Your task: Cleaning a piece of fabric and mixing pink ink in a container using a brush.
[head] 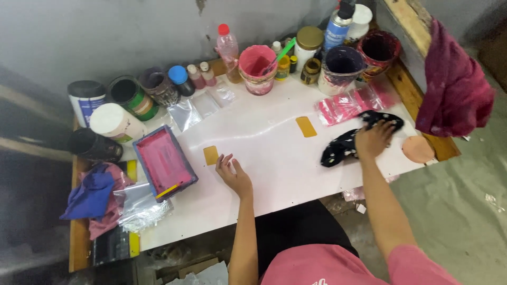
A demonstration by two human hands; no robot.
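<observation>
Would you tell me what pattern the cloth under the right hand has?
The cloth is black with small white dots, seen in the head view under the right hand.

Soft, even light is falling from above, glaring faintly off the glossy white tabletop (274, 158). Shadows are staying weak; the left edge is darkening, and corners are bending and blurring slightly.
</observation>
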